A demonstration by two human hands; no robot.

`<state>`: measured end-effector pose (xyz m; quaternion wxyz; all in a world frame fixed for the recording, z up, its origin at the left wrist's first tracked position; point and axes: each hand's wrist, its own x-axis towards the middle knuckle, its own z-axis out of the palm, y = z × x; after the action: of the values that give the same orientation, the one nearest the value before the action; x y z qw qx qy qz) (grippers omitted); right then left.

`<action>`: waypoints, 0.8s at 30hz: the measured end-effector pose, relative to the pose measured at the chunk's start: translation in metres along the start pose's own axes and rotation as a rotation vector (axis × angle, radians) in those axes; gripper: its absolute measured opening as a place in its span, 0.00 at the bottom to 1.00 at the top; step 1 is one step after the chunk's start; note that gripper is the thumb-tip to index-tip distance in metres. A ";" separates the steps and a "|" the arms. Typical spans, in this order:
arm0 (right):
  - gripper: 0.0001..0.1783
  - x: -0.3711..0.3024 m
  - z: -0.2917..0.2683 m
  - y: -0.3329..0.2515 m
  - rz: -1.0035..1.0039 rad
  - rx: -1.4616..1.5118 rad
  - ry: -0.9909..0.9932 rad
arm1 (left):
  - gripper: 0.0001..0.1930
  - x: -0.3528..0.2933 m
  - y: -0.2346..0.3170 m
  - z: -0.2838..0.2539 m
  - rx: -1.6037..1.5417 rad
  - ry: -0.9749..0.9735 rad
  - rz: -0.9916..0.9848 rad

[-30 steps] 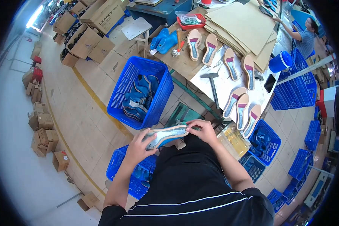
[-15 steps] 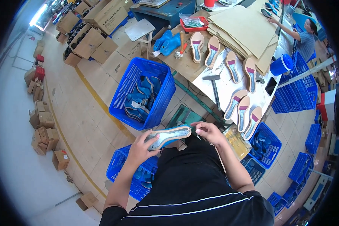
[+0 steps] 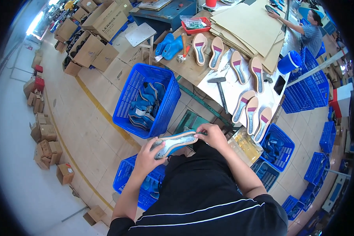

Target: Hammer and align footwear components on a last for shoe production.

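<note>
While the part-built shoe (image 3: 178, 142) lies in front of the belly, bottom face up, its long axis runs across the body, tilted: right end farther out, left end nearer. Both hands on it, so neither wins on reach; they just own opposite ends.

Left hand (image 3: 148, 157): gripping the left end, which looks like the wider one, thumb over the bottom face, fingers round the far side. Carries the weight, by the look of it.

Right hand (image 3: 211, 136): at the right end, thumb and index close together on the pale rim. Can't tell if they're pinching the rim, pinching something small on it, or just pressing. Palm sits beyond the tip, so it addresses the shoe end-on, along the axis.

Beyond, on the worktable (image 3: 185, 70): hammer (image 3: 222, 96), up and right of the shoe, well apart; three insoles (image 3: 251, 114) farther right. Blue crate (image 3: 168, 104) ahead, left of the worktable.
</note>
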<state>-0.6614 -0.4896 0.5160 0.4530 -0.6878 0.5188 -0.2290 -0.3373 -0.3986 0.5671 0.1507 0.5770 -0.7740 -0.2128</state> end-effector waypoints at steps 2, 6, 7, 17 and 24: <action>0.14 -0.001 0.008 0.003 0.034 -0.007 0.041 | 0.35 0.001 0.002 0.000 -0.001 -0.005 -0.008; 0.15 0.000 0.011 -0.001 -0.027 -0.091 0.084 | 0.35 -0.002 0.002 0.001 -0.010 0.012 -0.022; 0.14 0.002 0.014 -0.002 -0.038 -0.063 0.090 | 0.35 -0.002 0.002 0.001 -0.005 0.012 -0.034; 0.12 0.002 0.010 0.015 0.236 0.359 -0.159 | 0.35 -0.002 0.001 -0.001 -0.033 -0.003 -0.054; 0.09 -0.011 0.021 -0.049 -0.260 0.239 -0.388 | 0.35 0.001 0.005 -0.003 -0.015 -0.039 -0.083</action>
<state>-0.6241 -0.4693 0.5496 0.5890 -0.7213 0.2986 -0.2089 -0.3405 -0.3991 0.5720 0.1310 0.6034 -0.7505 -0.2356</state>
